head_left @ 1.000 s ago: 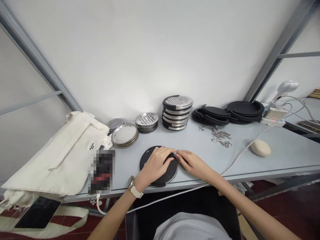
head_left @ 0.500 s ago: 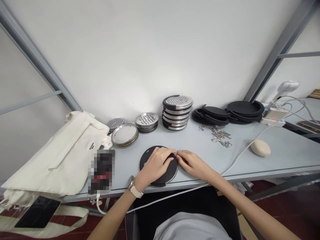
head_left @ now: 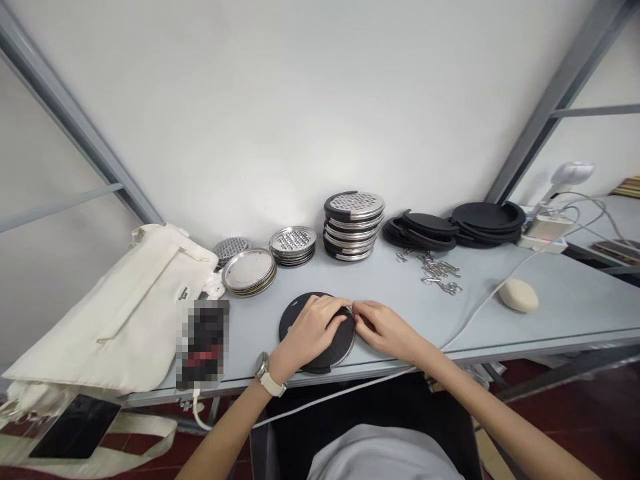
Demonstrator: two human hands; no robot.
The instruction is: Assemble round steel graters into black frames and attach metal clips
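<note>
A round black disc (head_left: 307, 305) with a thin metal rim along its right side lies flat at the table's front edge. My left hand (head_left: 320, 325) rests across it, fingers bent and pressing on its upper right part. At the disc's right rim, my right hand (head_left: 374, 325) is closed in a pinch, its fingertips almost meeting those of the left. A small shiny metal piece (head_left: 349, 309) shows between the fingertips; its shape is mostly hidden. Loose metal clips (head_left: 437, 269) lie in a heap farther back on the right.
Along the wall stand perforated metal grater discs (head_left: 294, 239), plain metal discs (head_left: 249, 270), a tall stack of black-edged grater discs (head_left: 354, 227) and black rings (head_left: 487, 223). A white bag (head_left: 125, 320) lies left. A white cable (head_left: 470, 323) crosses near a beige oval object (head_left: 519, 295).
Both hands stay at the disc's right rim, with only slight finger movement. The whole view has shifted a little.
</note>
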